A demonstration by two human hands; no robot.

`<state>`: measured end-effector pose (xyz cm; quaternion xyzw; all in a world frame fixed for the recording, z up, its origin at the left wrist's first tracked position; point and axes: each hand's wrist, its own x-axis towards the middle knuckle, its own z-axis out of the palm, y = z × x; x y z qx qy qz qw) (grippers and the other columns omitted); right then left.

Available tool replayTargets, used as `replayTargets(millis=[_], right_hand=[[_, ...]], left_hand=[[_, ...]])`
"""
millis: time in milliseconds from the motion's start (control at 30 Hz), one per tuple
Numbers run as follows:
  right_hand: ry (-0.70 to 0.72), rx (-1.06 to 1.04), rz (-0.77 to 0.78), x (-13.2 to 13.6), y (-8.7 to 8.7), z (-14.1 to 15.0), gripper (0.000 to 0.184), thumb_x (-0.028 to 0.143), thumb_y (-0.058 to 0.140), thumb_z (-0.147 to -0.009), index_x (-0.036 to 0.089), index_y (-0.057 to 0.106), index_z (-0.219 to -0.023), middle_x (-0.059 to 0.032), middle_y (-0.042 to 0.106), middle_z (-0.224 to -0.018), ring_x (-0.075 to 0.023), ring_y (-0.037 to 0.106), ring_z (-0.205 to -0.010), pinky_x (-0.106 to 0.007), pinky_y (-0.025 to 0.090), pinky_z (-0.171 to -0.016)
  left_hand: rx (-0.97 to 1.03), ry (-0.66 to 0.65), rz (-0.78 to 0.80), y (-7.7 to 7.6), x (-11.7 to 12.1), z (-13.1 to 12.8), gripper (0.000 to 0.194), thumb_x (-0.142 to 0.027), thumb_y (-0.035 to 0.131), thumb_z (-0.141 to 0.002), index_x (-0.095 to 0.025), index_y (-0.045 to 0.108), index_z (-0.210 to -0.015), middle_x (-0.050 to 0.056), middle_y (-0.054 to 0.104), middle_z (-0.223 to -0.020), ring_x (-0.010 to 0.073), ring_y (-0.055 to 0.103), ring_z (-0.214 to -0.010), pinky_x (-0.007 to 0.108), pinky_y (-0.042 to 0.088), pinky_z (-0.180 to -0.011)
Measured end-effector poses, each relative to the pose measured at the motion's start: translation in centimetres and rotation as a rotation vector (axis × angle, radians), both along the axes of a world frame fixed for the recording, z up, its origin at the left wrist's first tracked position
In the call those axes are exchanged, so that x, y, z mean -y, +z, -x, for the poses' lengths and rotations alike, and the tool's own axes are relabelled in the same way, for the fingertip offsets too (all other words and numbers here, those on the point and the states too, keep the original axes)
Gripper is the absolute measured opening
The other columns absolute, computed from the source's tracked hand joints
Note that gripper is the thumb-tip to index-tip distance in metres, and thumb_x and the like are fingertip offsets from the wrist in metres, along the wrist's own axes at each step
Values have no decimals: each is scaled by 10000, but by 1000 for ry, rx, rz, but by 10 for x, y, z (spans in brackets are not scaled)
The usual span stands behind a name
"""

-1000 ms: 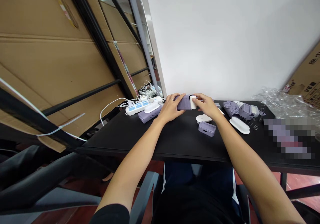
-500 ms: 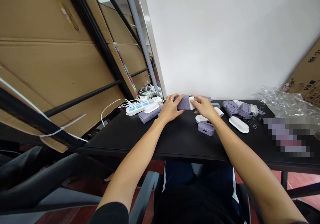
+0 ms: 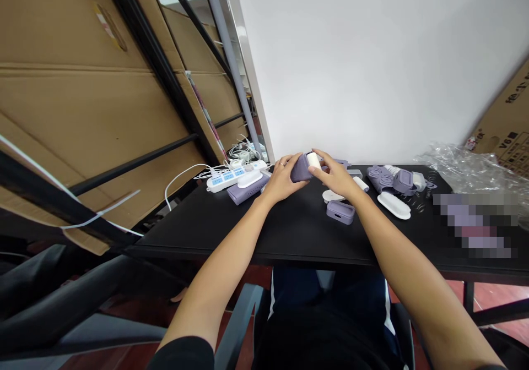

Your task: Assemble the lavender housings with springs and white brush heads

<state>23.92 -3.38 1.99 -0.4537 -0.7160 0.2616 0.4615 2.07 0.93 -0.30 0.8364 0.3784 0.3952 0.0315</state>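
Observation:
My left hand [image 3: 281, 180] grips a lavender ribbed sleeve [image 3: 300, 169], which is tilted up off the black table [image 3: 289, 232]. A white cylindrical piece [image 3: 314, 161] sticks out of the sleeve's right end, and my right hand [image 3: 335, 176] pinches it with thumb and fingers. Just below my right hand lie a round white piece [image 3: 333, 196] and a small white bar [image 3: 361, 183]. A lavender lidded case [image 3: 340, 212] sits nearer me. Another ribbed lavender sleeve [image 3: 242, 194] lies left of my left hand, with a white oval lid [image 3: 250, 179] against it.
A white power strip [image 3: 235, 176] with tangled white cables lies at the table's far left. Lavender moulded parts [image 3: 386, 180] and a white oval tray [image 3: 394, 206] sit to the right, near crumpled plastic wrap [image 3: 467, 169]. A blurred patch covers the table's right end.
The lavender sleeve has tilted, its white end rising up and toward me. My right hand has shifted its grip onto the white piece. The camera has moved slightly.

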Motion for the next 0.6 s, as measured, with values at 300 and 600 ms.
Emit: replayTargets(millis=[300,600], right_hand=[[221,37,59,14,14,-10,990,393,824,-795,316,304,-1633,-107,542,-1442,-217,649,-1062,-421,567,-979],[209,87,26,10,10,-10,878,399,848,-769,276,418,-1524,-96,571,-1370,-215,643,-1031,-419,546,-978]], left_hand=[[79,-250,197,4,2,1,921,-445,809,-793,-275,385,-1592,141,476,-1572,334,471,-1462,492,403,-1205],[67,-280,271,0,1,1,929,-453,819,-785,-293,397,-1597,124,469,-1607,342,478,-1466,485,406,-1204]])
